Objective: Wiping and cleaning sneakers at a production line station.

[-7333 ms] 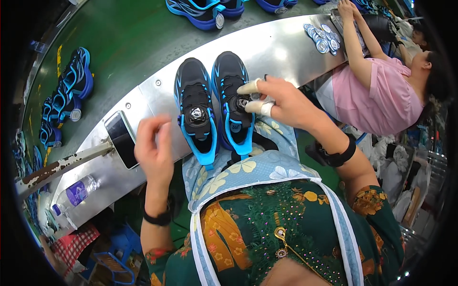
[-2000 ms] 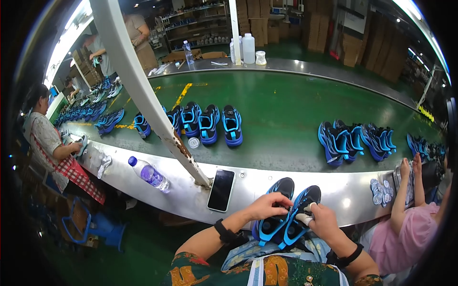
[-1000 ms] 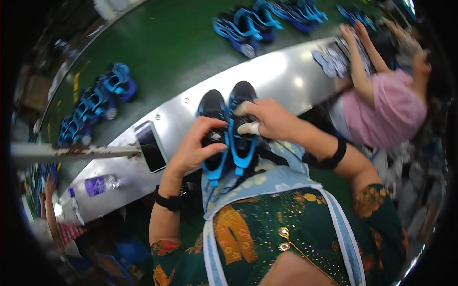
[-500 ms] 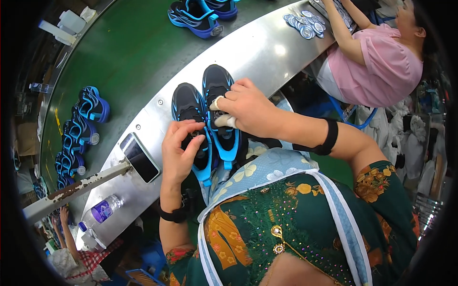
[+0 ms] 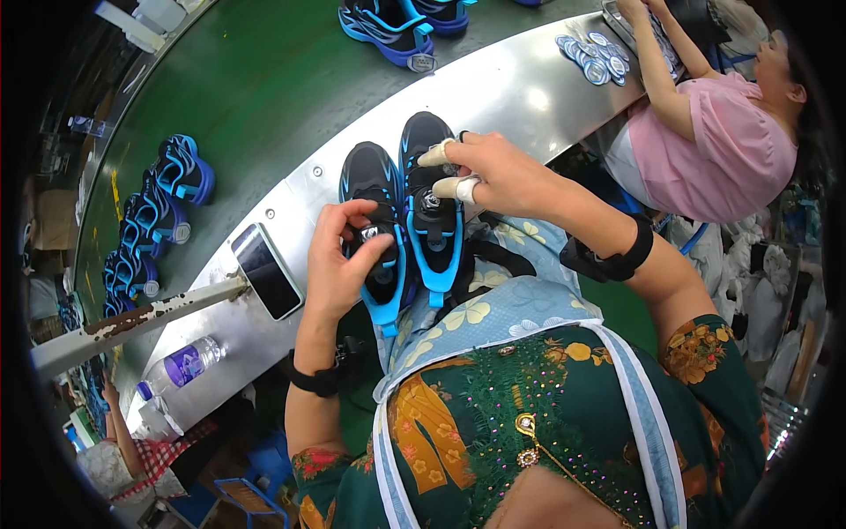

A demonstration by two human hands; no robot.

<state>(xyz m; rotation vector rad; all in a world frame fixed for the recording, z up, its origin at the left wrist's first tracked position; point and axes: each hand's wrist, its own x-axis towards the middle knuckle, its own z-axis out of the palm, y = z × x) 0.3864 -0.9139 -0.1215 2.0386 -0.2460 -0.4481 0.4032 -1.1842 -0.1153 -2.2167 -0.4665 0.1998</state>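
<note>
"Green table (image 5: pixel 256 97) over toward 11, metal ledge (image 5: pixel 502 110) curving along its near edge. Where is the pair of shoes?"

"Middle of the view, over the ledge, with the heels by the flowered apron (image 5: pixel 529 304). They sit side by side, black with blue trim."

"Which way do they point?"

"Toes toward 12, heel loops toward 6. The right shoe (image 5: pixel 429 132) has its long axis almost straight from 12 to 6; the left shoe (image 5: pixel 366 167) leans a touch toward 11. They lie nearly parallel, and the right toe reaches a little farther out."

"And the hands?"

"Well apart from each other. The left hand (image 5: pixel 339 264) comes in from 7, its thumb and finger either side of the left shoe's dial (image 5: pixel 369 234); whether they grip it, I cannot tell. The right hand (image 5: pixel 511 181) comes from 4, thumb and finger parted over the right shoe's front, pale covers on both tips. That thumb is just beside the other dial (image 5: pixel 432 201)."

"What lies around the pair?"

"Phone (image 5: pixel 267 271) between 8 and 9, purple-labelled bottle (image 5: pixel 187 363) near 8, a row of shoes (image 5: pixel 159 212) at 9, another shoe (image 5: pixel 388 35) at 12. Round discs (image 5: pixel 592 57) are heaped between 1 and 2, near a co-worker in pink (image 5: pixel 705 159)."
</note>
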